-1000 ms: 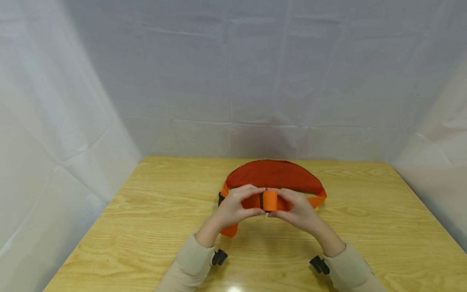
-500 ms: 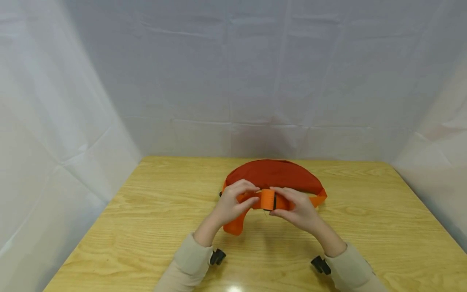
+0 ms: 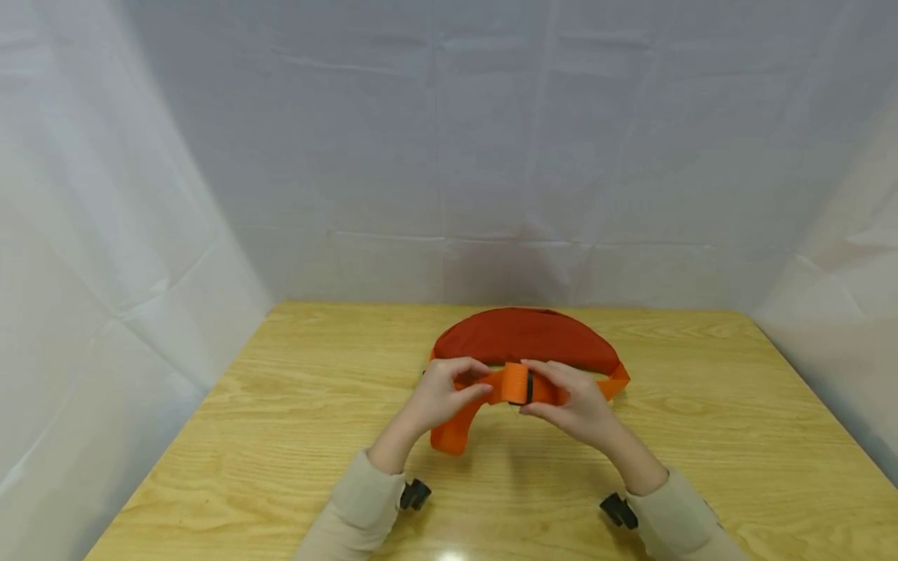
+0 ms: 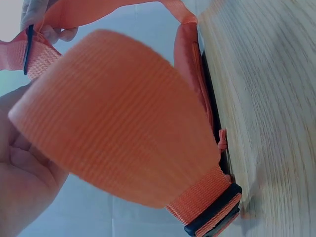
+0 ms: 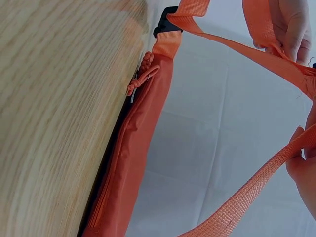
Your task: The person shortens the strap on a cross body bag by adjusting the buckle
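A red waist bag point(image 3: 526, 336) lies on the table with its orange strap point(image 3: 471, 384) brought round in front. My right hand point(image 3: 578, 399) pinches the strap by a black slider point(image 3: 529, 387), where a loop of webbing point(image 3: 515, 382) stands up. To the left of that loop, my left hand point(image 3: 438, 396) pinches the strap between thumb and fingers. The strap's loose end point(image 3: 450, 439) hangs below the left hand. In the left wrist view a broad fold of webbing point(image 4: 113, 113) covers part of the left hand. The right wrist view shows a black buckle point(image 5: 167, 22) joining strap and bag.
The wooden table point(image 3: 316, 413) reaches back to a white cloth backdrop point(image 3: 393, 265). Cloth also hangs at both sides. Small black devices, the left one point(image 3: 415, 495) and the right one point(image 3: 619, 511), sit at the sleeve cuffs. A knotted cord zipper pull point(image 5: 143, 76) hangs from the bag.
My left hand has come off the slider, moved left and closed its fingers on the strap. The slider's black bar now shows right of the loop instead of left. The right hand barely moved.
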`<state>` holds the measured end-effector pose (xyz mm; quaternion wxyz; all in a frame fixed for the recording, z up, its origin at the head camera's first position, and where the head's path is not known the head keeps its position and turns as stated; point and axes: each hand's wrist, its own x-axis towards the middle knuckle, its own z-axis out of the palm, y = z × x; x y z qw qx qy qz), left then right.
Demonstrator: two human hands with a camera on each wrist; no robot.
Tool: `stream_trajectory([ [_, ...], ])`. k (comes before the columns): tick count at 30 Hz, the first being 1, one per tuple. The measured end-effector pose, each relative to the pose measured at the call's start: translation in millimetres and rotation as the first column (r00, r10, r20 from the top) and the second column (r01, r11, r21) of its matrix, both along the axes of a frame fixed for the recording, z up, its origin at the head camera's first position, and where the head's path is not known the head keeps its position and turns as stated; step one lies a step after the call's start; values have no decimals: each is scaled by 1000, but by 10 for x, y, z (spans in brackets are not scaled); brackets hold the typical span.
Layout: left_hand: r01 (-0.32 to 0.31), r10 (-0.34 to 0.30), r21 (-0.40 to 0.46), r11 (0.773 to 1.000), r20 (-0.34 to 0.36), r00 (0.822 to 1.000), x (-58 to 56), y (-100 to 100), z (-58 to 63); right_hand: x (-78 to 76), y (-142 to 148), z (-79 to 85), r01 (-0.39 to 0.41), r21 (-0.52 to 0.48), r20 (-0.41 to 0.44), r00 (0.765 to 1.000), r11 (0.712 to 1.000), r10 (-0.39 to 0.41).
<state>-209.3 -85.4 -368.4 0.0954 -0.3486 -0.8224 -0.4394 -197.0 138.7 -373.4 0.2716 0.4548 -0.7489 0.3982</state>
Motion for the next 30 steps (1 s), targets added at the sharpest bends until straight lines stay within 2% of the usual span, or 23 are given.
stream_trajectory([
  [3,16,-16,5,1000,25,1000,7,-13,4,-4,6,-8,-4,-2,1,1000,1000,4],
  [6,26,-27,11,1000,38,999,104,-12,134,-12,13,-21,-10,-5,-2,1000,1000,10],
  [10,37,-37,13,999,53,998,101,-42,148,-25,22,-34,-21,-13,-10,1000,1000,21],
  [13,44,-44,12,999,52,998,7,-89,36,-31,22,-31,-28,-13,-11,1000,1000,28],
  [25,38,-38,5,999,18,999,40,-223,63,-33,-7,-31,-32,2,-24,999,999,32],
  [30,41,-41,-6,999,29,999,57,-277,76,-24,-12,-20,-45,17,-8,999,999,45],
])
